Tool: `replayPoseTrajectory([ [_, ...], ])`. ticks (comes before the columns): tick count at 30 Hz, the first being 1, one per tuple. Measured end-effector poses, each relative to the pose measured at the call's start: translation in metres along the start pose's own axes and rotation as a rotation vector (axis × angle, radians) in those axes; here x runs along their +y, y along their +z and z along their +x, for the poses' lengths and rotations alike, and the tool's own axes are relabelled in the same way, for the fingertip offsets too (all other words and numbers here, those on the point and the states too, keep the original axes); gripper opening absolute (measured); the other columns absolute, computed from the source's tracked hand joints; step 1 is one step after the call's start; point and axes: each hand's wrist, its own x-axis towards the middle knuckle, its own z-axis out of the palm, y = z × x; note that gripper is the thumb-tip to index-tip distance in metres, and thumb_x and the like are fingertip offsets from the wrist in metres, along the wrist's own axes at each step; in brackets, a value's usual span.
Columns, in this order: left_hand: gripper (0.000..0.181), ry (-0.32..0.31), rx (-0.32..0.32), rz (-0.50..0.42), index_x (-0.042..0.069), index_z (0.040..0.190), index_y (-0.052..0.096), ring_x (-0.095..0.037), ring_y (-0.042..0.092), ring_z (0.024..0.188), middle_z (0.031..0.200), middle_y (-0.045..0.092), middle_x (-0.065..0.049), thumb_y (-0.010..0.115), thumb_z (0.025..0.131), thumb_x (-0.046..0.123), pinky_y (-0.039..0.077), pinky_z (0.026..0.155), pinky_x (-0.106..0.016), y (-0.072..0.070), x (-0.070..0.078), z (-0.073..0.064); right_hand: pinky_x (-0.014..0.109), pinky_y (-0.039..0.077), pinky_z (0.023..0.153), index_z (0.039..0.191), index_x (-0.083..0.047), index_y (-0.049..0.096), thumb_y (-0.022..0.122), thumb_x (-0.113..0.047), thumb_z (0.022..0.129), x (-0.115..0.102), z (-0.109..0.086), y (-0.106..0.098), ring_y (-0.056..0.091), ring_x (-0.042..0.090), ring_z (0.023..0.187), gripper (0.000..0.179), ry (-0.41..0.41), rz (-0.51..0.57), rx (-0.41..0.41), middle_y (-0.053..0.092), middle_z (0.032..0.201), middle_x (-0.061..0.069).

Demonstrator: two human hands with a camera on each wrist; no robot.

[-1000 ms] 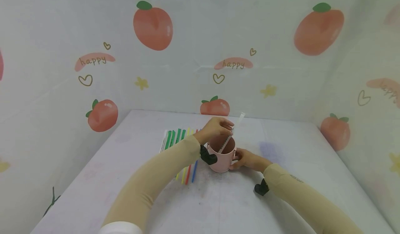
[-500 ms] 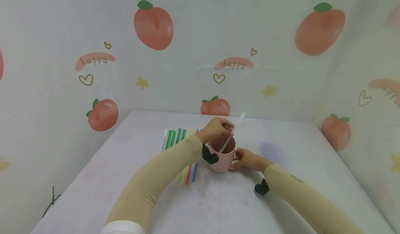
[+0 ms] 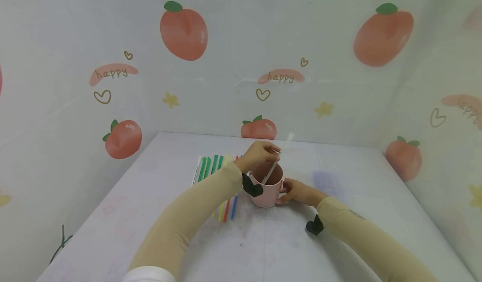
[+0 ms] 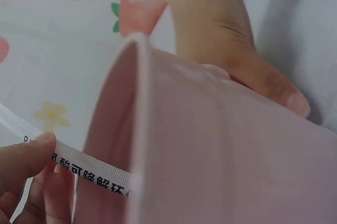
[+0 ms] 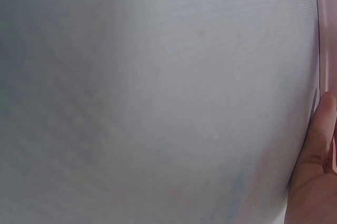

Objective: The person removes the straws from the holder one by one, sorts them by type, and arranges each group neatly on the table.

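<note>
A pink cup [image 3: 266, 195] with handles on its sides stands upright on the table. My left hand [image 3: 260, 152] is over its mouth and pinches a wrapped white straw [image 3: 269, 173] between thumb and fingers. The straw leans, its lower end inside the cup and its upper end sticking out past the hand. Dark printed characters run along the wrapper [image 4: 89, 171] in the left wrist view. My right hand [image 3: 299, 191] grips the cup's handle on the right side, with the thumb [image 4: 274, 87] lying along the cup wall. The straw's lower tip is hidden by the cup in the left wrist view.
Left of the cup, partly under my left forearm, lie several straws in a row: a white one [image 3: 196, 171], green ones [image 3: 208, 167], yellow ones, a red one [image 3: 226, 211] and a blue one [image 3: 234, 208]. A fruit-patterned cloth [image 3: 222, 93] backs the table [image 3: 241, 252].
The straw has shifted very slightly, its upper end tipping a little up and to the left in the head view. Both hands keep their hold, and the cup stays in place.
</note>
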Motion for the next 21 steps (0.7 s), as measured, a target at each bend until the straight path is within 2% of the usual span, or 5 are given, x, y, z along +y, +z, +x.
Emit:
replayPoseTrajectory([
  [5,0.033,-0.048,0.01,-0.171,-0.003,0.118,0.065,-0.022,0.069,0.093,0.111,0.068,-0.021,0.07,0.085,0.0,0.057,0.084,-0.03,-0.002,-0.001,0.001,0.049,0.03,0.112,0.141,0.0,0.041,0.078,-0.01,0.081,0.001,0.002,0.0,0.052,0.025,0.121,0.071,0.016,0.02,0.001,0.059,0.129,0.014],
  [9,0.036,-0.102,0.031,-0.28,-0.002,0.123,0.062,-0.02,0.067,0.096,0.118,0.065,-0.02,0.069,0.087,0.0,0.056,0.089,-0.033,-0.005,-0.001,0.003,0.051,0.029,0.114,0.142,-0.001,0.041,0.079,-0.011,0.081,0.001,0.003,0.001,0.05,0.026,0.124,0.072,0.034,0.039,0.003,0.058,0.13,0.013],
  [14,0.037,-0.124,0.049,-0.366,-0.001,0.127,0.059,-0.026,0.065,0.107,0.121,0.063,-0.018,0.066,0.091,0.005,0.052,0.097,-0.04,-0.015,-0.001,0.005,0.047,0.032,0.112,0.14,0.001,0.042,0.078,-0.01,0.081,0.0,0.003,0.002,0.052,0.026,0.121,0.07,0.025,0.045,0.001,0.059,0.127,0.013],
  [21,0.04,-0.11,0.075,-0.432,0.008,0.132,0.056,-0.03,0.058,0.119,0.128,0.057,-0.014,0.065,0.093,0.009,0.052,0.097,-0.037,-0.036,0.007,0.001,0.047,0.035,0.109,0.139,-0.001,0.043,0.078,-0.012,0.081,-0.001,0.001,0.001,0.051,0.024,0.118,0.068,0.044,0.019,0.015,0.059,0.126,0.012],
])
